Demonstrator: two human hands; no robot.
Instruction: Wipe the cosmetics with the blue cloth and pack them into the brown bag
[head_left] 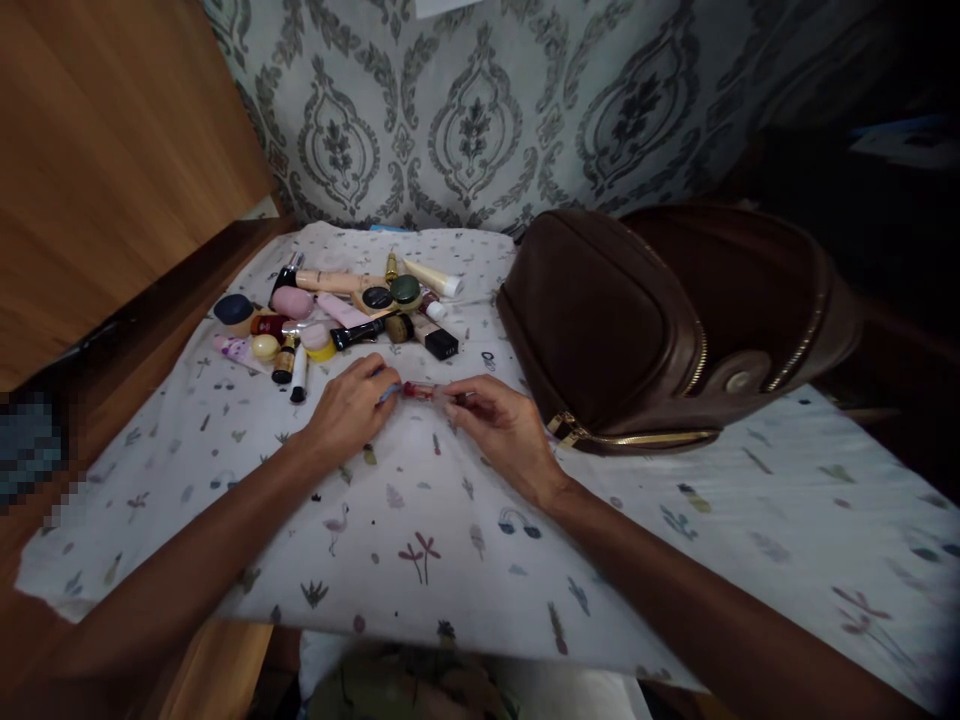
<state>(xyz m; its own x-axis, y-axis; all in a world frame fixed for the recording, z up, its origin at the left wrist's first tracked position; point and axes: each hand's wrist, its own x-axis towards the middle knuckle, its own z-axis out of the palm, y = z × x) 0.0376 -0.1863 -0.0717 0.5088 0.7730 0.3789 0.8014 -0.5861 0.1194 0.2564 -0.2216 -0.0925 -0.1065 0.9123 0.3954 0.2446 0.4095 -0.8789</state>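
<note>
Over the patterned cloth, my two hands meet near the middle. My right hand (502, 425) is closed, thumb and fingers pinching one end of a small clear tube with red in it (420, 391), which looks like a lip gloss. My left hand (356, 400) is closed at the tube's other end, with a small blue thing (388, 393) showing at its fingertips. Whether the blue thing joins the tube I cannot tell. Just beyond my left hand lies a black-capped white tube (299, 372), and a black tube (360, 333) rests among other cosmetics.
A pile of cosmetics covers the back left, including a foundation bottle (341, 283), a cream tube (431, 276) and a dark-lidded jar (234, 311). At right lies a large brown bag (585, 310) with gold zips. A patterned wall (472, 120) stands behind the cloth (420, 490).
</note>
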